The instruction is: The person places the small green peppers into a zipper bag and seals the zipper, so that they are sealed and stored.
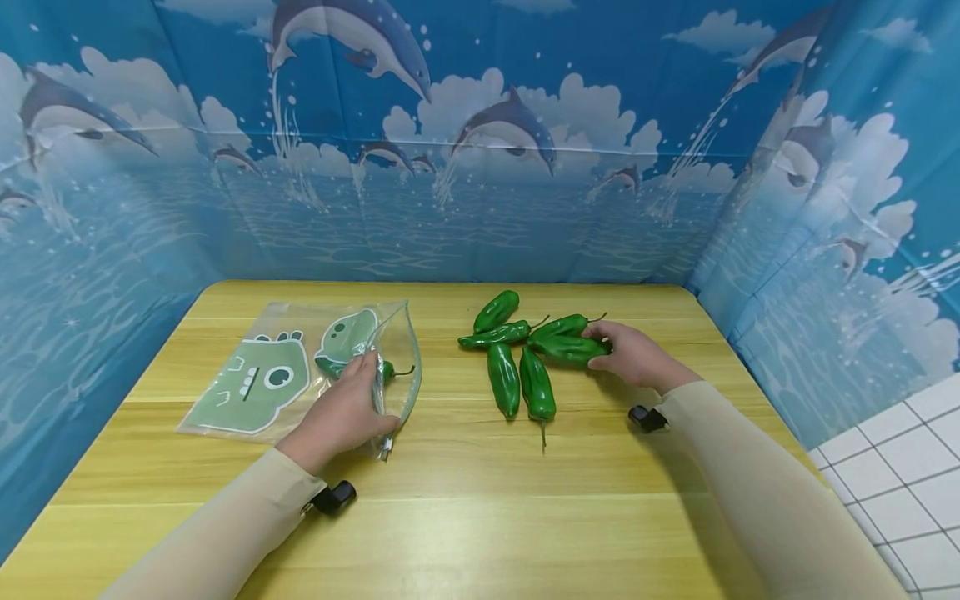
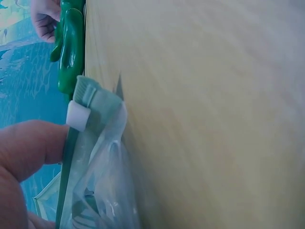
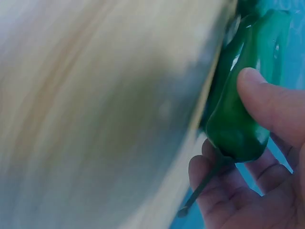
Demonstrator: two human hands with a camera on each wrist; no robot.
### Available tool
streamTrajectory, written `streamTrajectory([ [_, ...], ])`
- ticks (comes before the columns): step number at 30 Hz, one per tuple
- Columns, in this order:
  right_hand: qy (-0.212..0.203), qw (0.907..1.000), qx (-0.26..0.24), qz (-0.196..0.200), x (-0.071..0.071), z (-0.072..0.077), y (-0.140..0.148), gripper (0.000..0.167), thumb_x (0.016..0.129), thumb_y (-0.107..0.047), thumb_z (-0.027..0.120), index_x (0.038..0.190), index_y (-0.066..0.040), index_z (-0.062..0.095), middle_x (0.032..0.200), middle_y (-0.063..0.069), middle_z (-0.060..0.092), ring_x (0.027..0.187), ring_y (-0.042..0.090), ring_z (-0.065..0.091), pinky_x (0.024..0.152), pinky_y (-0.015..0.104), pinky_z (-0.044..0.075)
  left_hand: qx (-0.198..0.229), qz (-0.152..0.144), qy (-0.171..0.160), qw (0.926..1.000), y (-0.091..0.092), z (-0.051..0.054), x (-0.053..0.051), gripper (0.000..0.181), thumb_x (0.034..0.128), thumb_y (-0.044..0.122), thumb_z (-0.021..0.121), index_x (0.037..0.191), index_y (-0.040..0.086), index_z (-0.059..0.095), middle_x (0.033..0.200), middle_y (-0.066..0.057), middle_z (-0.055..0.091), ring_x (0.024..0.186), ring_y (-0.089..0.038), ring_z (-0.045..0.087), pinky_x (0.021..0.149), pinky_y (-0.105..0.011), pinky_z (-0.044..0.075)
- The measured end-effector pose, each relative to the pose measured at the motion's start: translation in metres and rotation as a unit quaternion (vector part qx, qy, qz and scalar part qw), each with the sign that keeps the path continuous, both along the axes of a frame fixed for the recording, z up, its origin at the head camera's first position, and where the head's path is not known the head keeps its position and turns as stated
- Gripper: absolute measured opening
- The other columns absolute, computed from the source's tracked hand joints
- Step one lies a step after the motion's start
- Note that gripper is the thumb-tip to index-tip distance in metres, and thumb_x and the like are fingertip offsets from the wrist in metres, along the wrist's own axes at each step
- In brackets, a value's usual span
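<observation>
In the head view my left hand (image 1: pixel 341 421) holds the open edge of a clear zip bag (image 1: pixel 300 321) printed with green cartoon figures; one pepper (image 1: pixel 387 372) lies inside, its stem toward the opening. The left wrist view shows my thumb at the green zip strip (image 2: pixel 97 98) beside its white slider (image 2: pixel 77 115). My right hand (image 1: pixel 637 357) pinches the stem end of a green pepper (image 1: pixel 570 349) at the right of the group. Up close, the thumb lies on that pepper (image 3: pixel 238 129), with fingers behind it and its stem hanging free.
Several other green peppers (image 1: pixel 503 381) lie together at the middle of the wooden table (image 1: pixel 480 533), right of the bag. A blue curtain with dolphins (image 1: pixel 480 217) stands behind the table and along both sides. White tiles (image 1: pixel 918 462) show at the right.
</observation>
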State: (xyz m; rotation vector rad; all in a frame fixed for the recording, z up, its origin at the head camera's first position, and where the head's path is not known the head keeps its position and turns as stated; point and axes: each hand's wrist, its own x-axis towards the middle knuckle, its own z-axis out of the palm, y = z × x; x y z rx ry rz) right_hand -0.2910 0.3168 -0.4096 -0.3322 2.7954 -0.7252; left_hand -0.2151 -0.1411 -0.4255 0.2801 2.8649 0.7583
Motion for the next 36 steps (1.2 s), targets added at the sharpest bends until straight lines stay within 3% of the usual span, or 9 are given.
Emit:
streamTrajectory([
  [4,0.01,0.9997,-0.018,0.011,0.002,0.008,-0.016,0.049,0.101,-0.017,0.071,0.146,-0.006,0.054,0.146,0.023,0.057,0.131,0.041,0.058,0.105,0.057,0.051,0.002,0.001,-0.002,1.0,0.001,0.0,0.001,0.126,0.0816,0.036,0.087,0.168,-0.003,0.003,0.175,-0.025,0.013,0.16,-0.046,0.02,0.124,-0.062,0.034],
  [10,0.036,0.9969,-0.052,0.047,0.011,0.018,-0.049,0.039,0.1,-0.016,0.073,0.136,-0.01,0.062,0.125,0.011,0.067,0.109,0.028,0.064,0.095,0.049,0.053,0.005,0.002,-0.005,1.0,0.003,0.002,0.002,0.126,0.082,0.036,0.087,0.167,-0.003,0.003,0.175,-0.026,0.013,0.16,-0.046,0.02,0.124,-0.062,0.035],
  [20,0.042,0.9934,-0.047,0.096,0.031,0.03,-0.105,0.043,0.101,-0.021,0.072,0.142,-0.011,0.06,0.133,0.008,0.063,0.114,0.025,0.064,0.098,0.046,0.056,0.001,0.002,-0.004,1.0,0.003,0.001,0.002,0.126,0.0819,0.036,0.087,0.167,-0.004,0.003,0.175,-0.025,0.013,0.161,-0.044,0.019,0.126,-0.061,0.033],
  [27,0.06,0.9896,-0.02,0.129,0.038,0.03,-0.139,0.048,0.102,-0.023,0.072,0.146,-0.01,0.059,0.146,0.011,0.059,0.128,0.028,0.062,0.11,0.049,0.052,0.001,0.003,-0.004,1.0,0.003,0.002,0.002,0.126,0.0817,0.035,0.087,0.167,-0.004,0.003,0.175,-0.025,0.013,0.161,-0.044,0.019,0.126,-0.059,0.033],
  [36,0.07,0.9872,0.014,0.142,0.044,0.019,-0.181,0.048,0.101,-0.026,0.073,0.145,-0.013,0.059,0.146,0.009,0.059,0.121,0.024,0.063,0.101,0.042,0.056,0.001,-0.004,-0.004,1.0,0.004,0.004,0.003,0.126,0.082,0.036,0.087,0.167,-0.004,0.003,0.175,-0.025,0.014,0.16,-0.044,0.022,0.125,-0.06,0.035],
])
